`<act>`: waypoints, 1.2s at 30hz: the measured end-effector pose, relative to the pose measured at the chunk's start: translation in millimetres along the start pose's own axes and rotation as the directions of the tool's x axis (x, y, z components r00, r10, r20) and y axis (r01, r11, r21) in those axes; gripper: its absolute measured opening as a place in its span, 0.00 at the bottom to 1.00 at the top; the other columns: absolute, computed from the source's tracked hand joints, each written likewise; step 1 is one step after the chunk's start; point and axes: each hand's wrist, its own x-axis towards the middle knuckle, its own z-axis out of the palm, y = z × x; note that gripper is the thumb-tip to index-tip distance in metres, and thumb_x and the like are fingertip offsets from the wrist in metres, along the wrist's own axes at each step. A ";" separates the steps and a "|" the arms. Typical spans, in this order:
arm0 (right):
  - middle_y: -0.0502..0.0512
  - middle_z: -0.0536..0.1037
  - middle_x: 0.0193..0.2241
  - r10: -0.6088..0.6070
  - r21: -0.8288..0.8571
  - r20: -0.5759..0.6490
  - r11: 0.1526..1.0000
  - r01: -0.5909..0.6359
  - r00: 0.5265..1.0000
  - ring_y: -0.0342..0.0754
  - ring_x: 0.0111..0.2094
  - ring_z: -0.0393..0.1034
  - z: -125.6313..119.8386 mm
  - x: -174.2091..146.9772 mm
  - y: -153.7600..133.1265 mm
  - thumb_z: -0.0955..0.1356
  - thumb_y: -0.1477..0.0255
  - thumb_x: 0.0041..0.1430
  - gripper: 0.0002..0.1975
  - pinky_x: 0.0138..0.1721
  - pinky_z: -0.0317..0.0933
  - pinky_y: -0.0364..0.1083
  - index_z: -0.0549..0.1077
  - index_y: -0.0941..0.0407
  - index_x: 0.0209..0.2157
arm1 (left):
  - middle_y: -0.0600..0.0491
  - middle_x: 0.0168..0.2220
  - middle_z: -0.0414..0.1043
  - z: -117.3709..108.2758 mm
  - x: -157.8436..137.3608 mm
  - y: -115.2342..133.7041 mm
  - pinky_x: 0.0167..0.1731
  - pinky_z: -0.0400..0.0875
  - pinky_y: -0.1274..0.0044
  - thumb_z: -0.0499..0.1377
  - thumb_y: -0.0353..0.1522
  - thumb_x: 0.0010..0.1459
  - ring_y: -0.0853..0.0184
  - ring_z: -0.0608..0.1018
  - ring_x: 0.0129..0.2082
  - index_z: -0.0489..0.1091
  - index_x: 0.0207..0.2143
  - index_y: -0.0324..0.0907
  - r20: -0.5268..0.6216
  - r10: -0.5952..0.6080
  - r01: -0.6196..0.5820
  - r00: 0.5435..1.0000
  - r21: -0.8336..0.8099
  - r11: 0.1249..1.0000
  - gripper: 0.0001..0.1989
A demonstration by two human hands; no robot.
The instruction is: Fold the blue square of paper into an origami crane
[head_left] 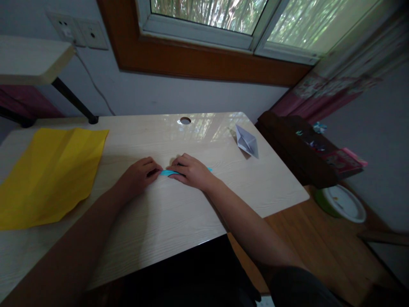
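A narrow strip of folded blue paper (169,172) lies along the pale desktop (179,213). My left hand (142,172) pinches its left end, fingertips closed together. Over the middle of the strip rests my right hand (188,170), thumb on the near side and fingers on the far side, gripping it. A small blue tip shows past the right wrist; the part between is hidden under the palm.
A large yellow paper sheet (54,175) lies on the left. At the back right sits a white folded paper boat (247,141). A round cable hole (185,120) is near the back edge. A raised shelf (32,59) stands at the far left.
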 end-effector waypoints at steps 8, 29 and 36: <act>0.60 0.77 0.44 -0.008 -0.002 0.009 1.000 0.008 1.000 0.52 0.45 0.67 -2.0 -1.2 -1.2 0.65 0.63 0.71 0.16 0.48 0.65 0.52 0.78 0.55 0.52 | 0.50 0.38 0.73 -1.4 -1.5 -4.0 0.40 0.71 0.73 0.57 0.33 0.67 0.65 0.76 0.37 0.76 0.39 0.42 0.007 0.005 -0.005 1.000 0.001 1.000 0.08; 0.61 0.76 0.43 -0.013 -0.016 0.022 1.000 0.013 1.000 0.52 0.45 0.66 -4.5 -0.6 -2.4 0.64 0.64 0.72 0.16 0.47 0.64 0.52 0.78 0.56 0.53 | 0.49 0.40 0.74 -1.0 -5.1 -10.5 0.43 0.73 0.71 0.57 0.34 0.68 0.64 0.76 0.39 0.80 0.44 0.45 -0.001 0.095 -0.095 0.995 0.053 0.994 0.11; 0.60 0.74 0.45 0.003 -0.053 0.064 0.999 0.001 0.998 0.53 0.45 0.64 -5.6 0.0 -3.4 0.64 0.65 0.72 0.17 0.47 0.63 0.53 0.76 0.53 0.56 | 0.49 0.39 0.74 -2.2 -4.4 -9.1 0.43 0.73 0.71 0.57 0.35 0.68 0.64 0.77 0.39 0.79 0.44 0.45 -0.007 0.079 -0.078 0.997 0.058 0.995 0.11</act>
